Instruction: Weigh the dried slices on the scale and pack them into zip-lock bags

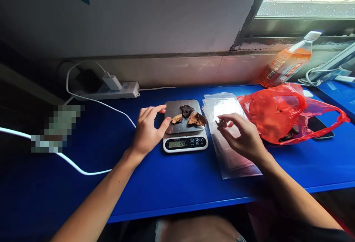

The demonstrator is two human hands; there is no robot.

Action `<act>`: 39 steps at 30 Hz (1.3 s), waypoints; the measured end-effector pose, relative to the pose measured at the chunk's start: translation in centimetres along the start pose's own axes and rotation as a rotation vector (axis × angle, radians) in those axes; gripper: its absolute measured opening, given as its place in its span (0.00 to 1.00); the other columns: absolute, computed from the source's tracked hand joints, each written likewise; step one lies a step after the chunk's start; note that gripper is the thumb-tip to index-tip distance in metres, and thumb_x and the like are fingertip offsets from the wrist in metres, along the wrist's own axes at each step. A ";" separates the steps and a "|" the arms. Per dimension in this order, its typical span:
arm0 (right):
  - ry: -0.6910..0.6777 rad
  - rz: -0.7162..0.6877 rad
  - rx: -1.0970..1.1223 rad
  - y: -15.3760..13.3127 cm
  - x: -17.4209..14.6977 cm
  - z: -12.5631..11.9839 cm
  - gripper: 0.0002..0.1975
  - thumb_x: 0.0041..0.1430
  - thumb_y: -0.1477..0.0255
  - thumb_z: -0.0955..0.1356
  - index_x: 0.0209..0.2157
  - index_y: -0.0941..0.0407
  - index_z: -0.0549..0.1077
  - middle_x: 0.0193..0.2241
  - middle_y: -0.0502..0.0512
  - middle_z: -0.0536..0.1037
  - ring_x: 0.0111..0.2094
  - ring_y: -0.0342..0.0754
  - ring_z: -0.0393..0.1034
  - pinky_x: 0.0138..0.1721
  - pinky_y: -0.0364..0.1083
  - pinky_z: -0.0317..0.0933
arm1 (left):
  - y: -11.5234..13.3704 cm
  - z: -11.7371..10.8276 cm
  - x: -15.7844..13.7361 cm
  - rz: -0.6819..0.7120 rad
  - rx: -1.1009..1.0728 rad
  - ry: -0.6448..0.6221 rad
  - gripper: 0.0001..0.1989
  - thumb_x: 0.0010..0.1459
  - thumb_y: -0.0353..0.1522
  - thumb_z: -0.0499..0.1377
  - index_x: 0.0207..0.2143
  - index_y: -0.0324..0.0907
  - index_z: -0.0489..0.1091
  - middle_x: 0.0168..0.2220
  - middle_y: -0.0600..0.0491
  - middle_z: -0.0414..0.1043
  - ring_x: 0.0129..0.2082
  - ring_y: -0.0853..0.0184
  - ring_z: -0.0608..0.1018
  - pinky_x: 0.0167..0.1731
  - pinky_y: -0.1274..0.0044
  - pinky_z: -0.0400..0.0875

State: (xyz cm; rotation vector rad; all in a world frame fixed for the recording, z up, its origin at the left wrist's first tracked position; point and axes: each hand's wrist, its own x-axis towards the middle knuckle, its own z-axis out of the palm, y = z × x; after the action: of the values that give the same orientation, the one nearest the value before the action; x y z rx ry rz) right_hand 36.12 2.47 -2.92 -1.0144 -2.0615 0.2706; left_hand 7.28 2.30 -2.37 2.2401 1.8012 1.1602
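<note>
a small dried piece (222, 122) is pinched between the thumb and fingers of the right hand (241, 133), right of the frame's centre, over the clear bags (231, 160); its long axis cannot be told. the scale's plate (172, 108) lies to its left, mid-frame, with three dried pieces (186, 111) borne on it. nearer to the plate, at its left edge, the left hand (149, 128) is held with fingers parted, nothing grasped.

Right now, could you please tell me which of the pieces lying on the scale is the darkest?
The back piece on the scale: it looks almost black, while the left piece is mostly tan and the right piece is brown.
</note>
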 end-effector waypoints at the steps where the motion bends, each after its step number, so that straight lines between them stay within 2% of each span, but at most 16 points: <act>1: 0.020 -0.001 -0.003 0.0 0.0 0.0 0.13 0.60 0.73 0.66 0.47 0.55 0.71 0.33 0.55 0.77 0.32 0.47 0.71 0.36 0.49 0.68 | -0.1 -0.1 0.0 -0.002 0.005 0.006 0.13 0.60 0.34 0.58 0.47 0.42 0.71 0.40 0.50 0.77 0.44 0.59 0.74 0.48 0.66 0.68; 7: 0.119 0.001 -0.044 -0.1 0.2 -0.4 0.10 0.58 0.75 0.67 0.43 0.53 0.73 0.35 0.55 0.74 0.31 0.45 0.70 0.35 0.49 0.69 | -0.4 -0.4 0.1 0.003 0.020 0.013 0.11 0.60 0.32 0.56 0.45 0.43 0.71 0.39 0.50 0.77 0.43 0.59 0.74 0.48 0.66 0.68; 14: 0.202 -0.013 -0.071 0.1 0.4 -1.1 0.09 0.56 0.76 0.68 0.40 0.52 0.74 0.36 0.56 0.73 0.34 0.48 0.71 0.33 0.49 0.70 | -0.6 -0.4 0.1 0.022 0.029 0.030 0.10 0.60 0.32 0.56 0.44 0.43 0.71 0.39 0.50 0.76 0.43 0.60 0.74 0.47 0.67 0.68; 23: 0.177 -0.032 -0.075 0.2 0.5 -1.4 0.09 0.58 0.77 0.67 0.41 0.53 0.73 0.35 0.56 0.76 0.33 0.47 0.72 0.34 0.49 0.70 | -0.7 -0.2 0.1 0.053 0.040 0.015 0.08 0.61 0.32 0.55 0.40 0.41 0.73 0.39 0.50 0.77 0.42 0.60 0.75 0.46 0.68 0.68; 33: 0.215 0.056 -0.063 -0.1 0.4 -1.7 0.10 0.58 0.75 0.68 0.43 0.54 0.72 0.32 0.52 0.79 0.28 0.43 0.72 0.31 0.45 0.68 | -0.6 -0.2 0.1 0.047 0.051 -0.001 0.09 0.62 0.33 0.55 0.39 0.41 0.74 0.39 0.50 0.78 0.41 0.61 0.75 0.45 0.69 0.68; 39: 0.191 0.048 -0.035 -0.3 0.3 -1.7 0.08 0.58 0.75 0.68 0.40 0.56 0.72 0.33 0.54 0.80 0.29 0.43 0.73 0.32 0.44 0.68 | 0.5 0.2 0.0 0.056 0.118 -0.005 0.11 0.59 0.38 0.60 0.41 0.42 0.76 0.40 0.49 0.77 0.45 0.58 0.73 0.48 0.65 0.66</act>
State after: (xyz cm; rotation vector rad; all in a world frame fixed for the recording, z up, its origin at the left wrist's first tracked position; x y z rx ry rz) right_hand 37.15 2.22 -1.47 -1.0702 -1.8770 0.1561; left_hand 7.81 2.19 -2.26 2.3693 1.8637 1.0836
